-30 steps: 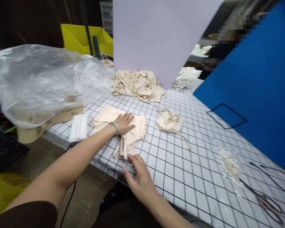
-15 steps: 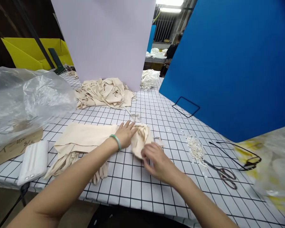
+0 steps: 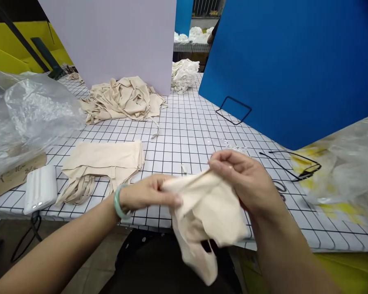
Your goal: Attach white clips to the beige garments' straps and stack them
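Both my hands hold one cream cloth piece (image 3: 207, 214) up in the air near the table's front edge. My left hand (image 3: 149, 195), with a green bangle on the wrist, pinches its left edge. My right hand (image 3: 243, 177) grips its top right part with closed fingers. The cloth hangs down crumpled below my hands. A flat folded stack of the same cream cloth (image 3: 106, 157) lies on the checked table (image 3: 187, 130) to the left, with its straps trailing toward the edge.
A loose heap of cream cloth (image 3: 121, 100) lies against a pale lilac board (image 3: 110, 38). A blue board (image 3: 294, 65) stands at right. Clear plastic bags sit at left (image 3: 30, 112) and right (image 3: 346, 167). A white phone-like device (image 3: 39, 194), white scraps (image 3: 185, 73) and scissors, partly hidden, are nearby.
My hands gathered the small crumpled cloth from the table and lifted it toward me. The view swung right and down; the folded stack stays on the table.
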A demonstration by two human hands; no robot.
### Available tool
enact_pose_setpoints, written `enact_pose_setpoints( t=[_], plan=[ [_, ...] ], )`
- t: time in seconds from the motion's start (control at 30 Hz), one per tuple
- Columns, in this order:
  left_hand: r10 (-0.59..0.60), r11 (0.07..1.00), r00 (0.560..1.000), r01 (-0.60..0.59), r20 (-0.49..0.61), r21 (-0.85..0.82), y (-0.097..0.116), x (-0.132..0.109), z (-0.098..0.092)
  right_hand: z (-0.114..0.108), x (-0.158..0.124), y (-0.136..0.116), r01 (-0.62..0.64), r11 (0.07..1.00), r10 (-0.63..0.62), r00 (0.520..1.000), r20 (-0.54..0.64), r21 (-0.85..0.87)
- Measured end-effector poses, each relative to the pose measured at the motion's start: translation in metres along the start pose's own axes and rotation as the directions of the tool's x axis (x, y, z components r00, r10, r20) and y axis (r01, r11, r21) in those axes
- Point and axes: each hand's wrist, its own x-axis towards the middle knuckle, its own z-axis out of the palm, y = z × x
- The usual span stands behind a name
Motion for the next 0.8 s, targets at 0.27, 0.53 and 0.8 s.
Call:
enact_pose_setpoints(
  t=[0.27, 0.53, 0.8],
  plan=[
    [0.419, 0.693, 0.701, 0.164, -0.577, 0.703, -0.023, -0.006, -0.033, -0.043, 0.011, 0.07, -0.006, 0.775, -0.234, 0.926, -0.295, -0.632],
    [0.403, 0.205, 0.779, 0.434, -0.48, 0.877, -0.069, 0.044, 0.009, 0.013, 0.02, 0.096, 0.19, 0.419, -0.328, 0.944, 0.047, -0.888],
    [0.55, 0.317, 0.621, 0.464, -0.559, 0.827, -0.028, 0.03, -0.022, -0.005, 0.051, 0.094, 0.132, 0.382, -0.229, 0.972, 0.045, -0.915]
  ],
)
